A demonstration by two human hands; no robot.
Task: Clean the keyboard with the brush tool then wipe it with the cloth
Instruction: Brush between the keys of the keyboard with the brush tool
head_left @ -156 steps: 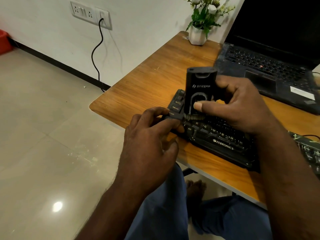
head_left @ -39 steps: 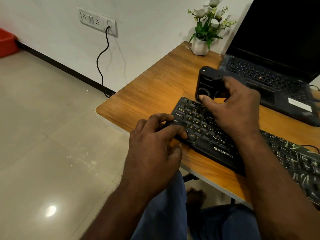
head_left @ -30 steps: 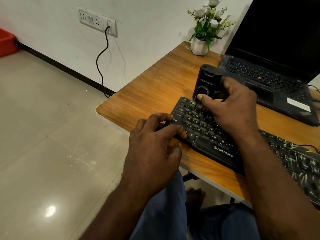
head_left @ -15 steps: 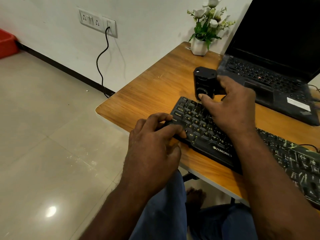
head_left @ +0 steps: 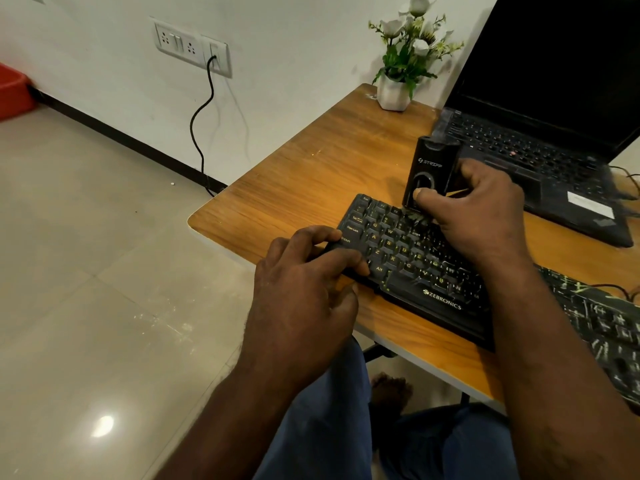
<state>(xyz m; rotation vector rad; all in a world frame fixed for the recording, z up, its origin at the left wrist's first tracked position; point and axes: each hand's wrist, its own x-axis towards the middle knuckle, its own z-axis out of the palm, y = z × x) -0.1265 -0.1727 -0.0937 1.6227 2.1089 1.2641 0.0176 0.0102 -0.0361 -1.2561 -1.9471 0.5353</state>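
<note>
laptop [head_left: 530,161] behind keyboard [head_left: 412,261]

A white wall [head_left: 294,46] met a glossy beige tiled floor [head_left: 86,271] along a black skirting strip [head_left: 121,136]. A socket plate [head_left: 192,46] sat on the wall, with a black cable [head_left: 199,133] hanging from it to the floor. A wooden table [head_left: 311,174] stood against the wall, bearing a white potted plant [head_left: 393,95] and an open laptop [head_left: 536,116]. Something red [head_left: 12,91] lay at the far left, and a bright reflection [head_left: 102,426] showed on the tiles.

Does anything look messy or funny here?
Yes. On the keyboard, the keys at the right end look streaked pale green, unlike the dark ones by the brush tool. Dirt or blur, I cannot tell. The floor has whitish scuffs.
</note>
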